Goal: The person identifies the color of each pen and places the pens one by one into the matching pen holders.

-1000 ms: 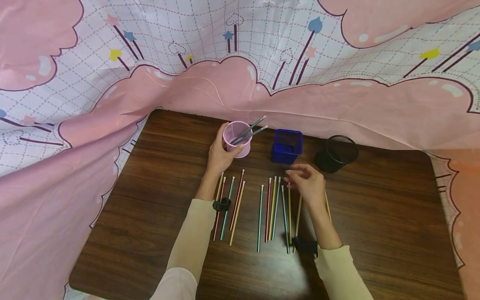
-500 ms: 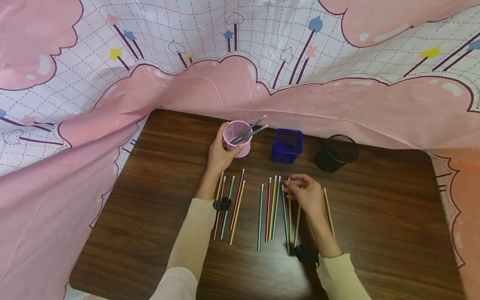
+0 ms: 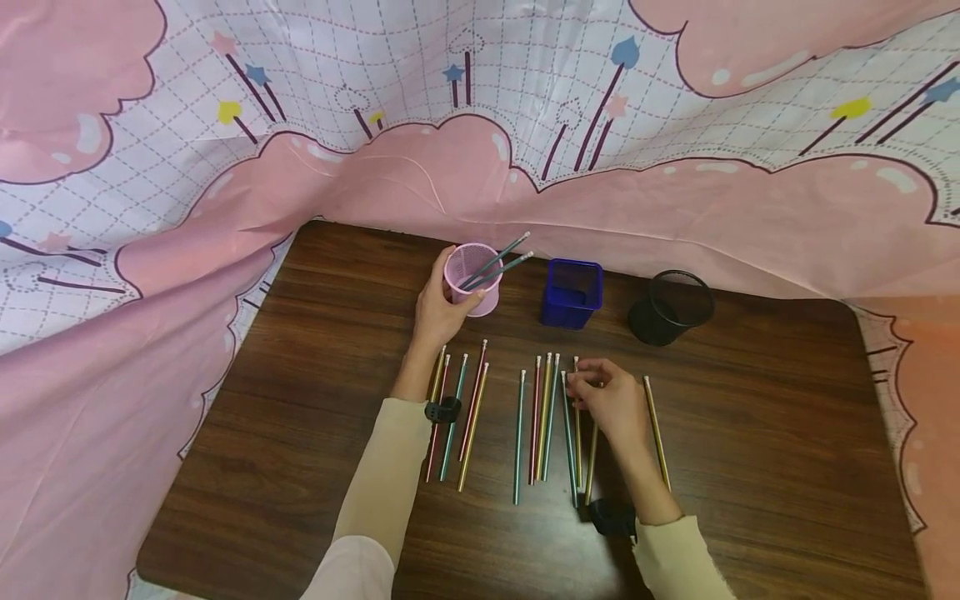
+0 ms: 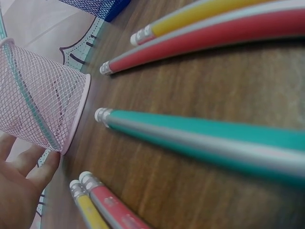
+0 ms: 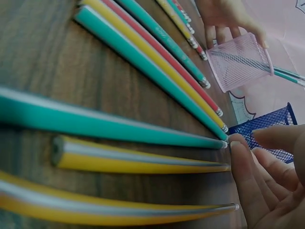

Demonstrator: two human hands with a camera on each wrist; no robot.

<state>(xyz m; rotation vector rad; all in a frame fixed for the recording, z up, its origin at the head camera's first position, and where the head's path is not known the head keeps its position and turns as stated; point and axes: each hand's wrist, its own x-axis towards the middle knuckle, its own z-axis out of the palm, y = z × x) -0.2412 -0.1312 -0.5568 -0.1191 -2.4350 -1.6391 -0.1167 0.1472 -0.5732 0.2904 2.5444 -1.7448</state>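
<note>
My left hand (image 3: pixel 437 315) grips a pink mesh pencil cup (image 3: pixel 492 300) at the back of the table, tilted toward the right. Two green pencils (image 3: pixel 512 264) lean inside it, eraser ends sticking out over the rim. In the left wrist view the fingers (image 4: pixel 45 171) touch the cup's mesh wall near its base. My right hand (image 3: pixel 613 404) hovers low over the right-hand row, thumb and forefinger apart. Its fingertips are right at the eraser end of a green pencil (image 5: pixel 119 127). Gold pencils (image 5: pixel 138 160) lie just beside that one.
A blue square mesh cup (image 3: pixel 570 315) and a black round mesh cup (image 3: pixel 654 325) stand along the back edge. Several red, gold and green pencils lie left of centre, among them a red pencil (image 3: pixel 472 400). One gold pencil (image 3: pixel 656 433) lies right of my right hand.
My right hand has come down from near the blue cup toward the front, to the pencils' eraser ends. The left hand and pink cup have stayed put.
</note>
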